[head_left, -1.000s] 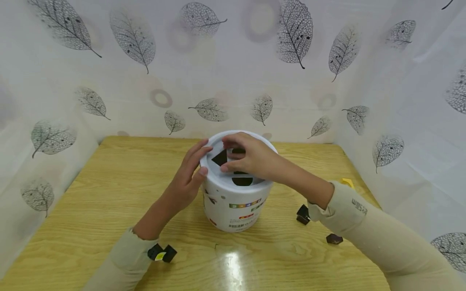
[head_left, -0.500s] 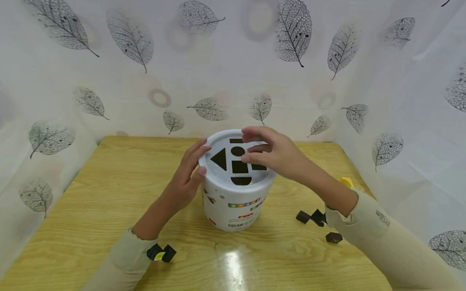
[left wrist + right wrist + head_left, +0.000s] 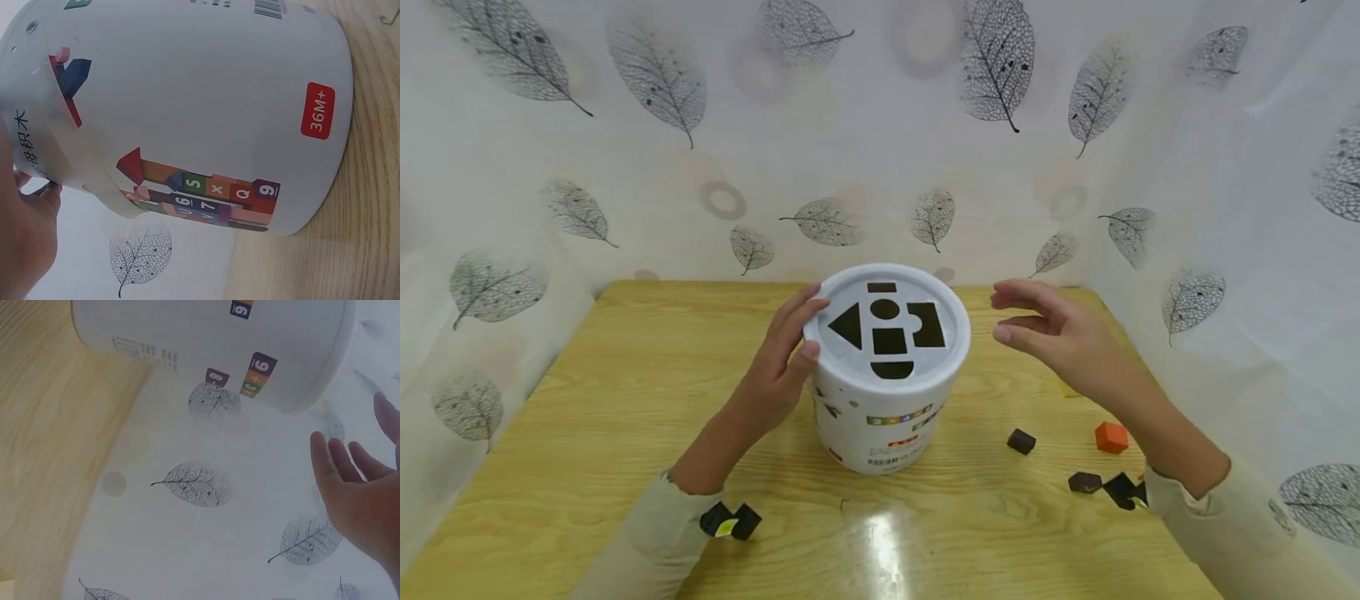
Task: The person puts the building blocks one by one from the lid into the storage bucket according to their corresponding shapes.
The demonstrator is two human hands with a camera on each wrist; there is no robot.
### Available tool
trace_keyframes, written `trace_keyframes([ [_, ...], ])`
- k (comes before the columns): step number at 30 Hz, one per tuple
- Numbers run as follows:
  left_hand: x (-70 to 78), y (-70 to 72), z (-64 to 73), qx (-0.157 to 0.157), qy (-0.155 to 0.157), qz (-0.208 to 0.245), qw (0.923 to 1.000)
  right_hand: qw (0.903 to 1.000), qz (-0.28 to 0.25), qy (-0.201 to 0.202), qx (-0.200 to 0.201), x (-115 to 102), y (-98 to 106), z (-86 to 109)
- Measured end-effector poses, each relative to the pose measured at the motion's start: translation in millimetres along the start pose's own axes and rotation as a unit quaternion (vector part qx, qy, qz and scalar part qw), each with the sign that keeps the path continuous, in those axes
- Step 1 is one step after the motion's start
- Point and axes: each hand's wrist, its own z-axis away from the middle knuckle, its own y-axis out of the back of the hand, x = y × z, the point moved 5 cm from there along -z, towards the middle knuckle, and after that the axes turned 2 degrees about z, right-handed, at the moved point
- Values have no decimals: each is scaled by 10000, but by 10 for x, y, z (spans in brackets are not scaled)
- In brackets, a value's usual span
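Note:
A white bucket (image 3: 880, 425) stands upright on the table, its lid (image 3: 847, 365) pierced with dark shaped holes: a triangle, a circle, a square, a notched rectangle and others. My left hand (image 3: 772, 367) holds the bucket's left rim, fingertips bent over the edge and thumb at the front. In the left wrist view, the hand (image 3: 28, 231) shows at the left edge against the bucket's upper part. Off to the bucket's right, my right hand (image 3: 1063, 342) hangs in the air, fingers loosely bent with nothing between them. The right wrist view shows that hand (image 3: 362, 494) apart from the bucket.
On the wooden table (image 3: 647, 358) lie a dark block (image 3: 1021, 442), a flat dark hexagonal block (image 3: 1085, 482) and an orange block (image 3: 1111, 437), all right of the bucket. A leaf-patterned white curtain (image 3: 865, 158) encloses the back and sides.
My right hand has moved right, off the lid, uncovering its holes. The orange block has come into sight beside the forearm. My left hand has stayed on the rim.

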Motion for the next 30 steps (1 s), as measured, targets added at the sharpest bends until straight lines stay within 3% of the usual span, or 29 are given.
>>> trace_keyframes([
  [16,4,8,-2,44,-74,78,9999,9983,461,-40,350,784,362,249],
  [30,37,9,-3,46,-69,4,10000,9884,1271,-813,193,1577,600,340],
])
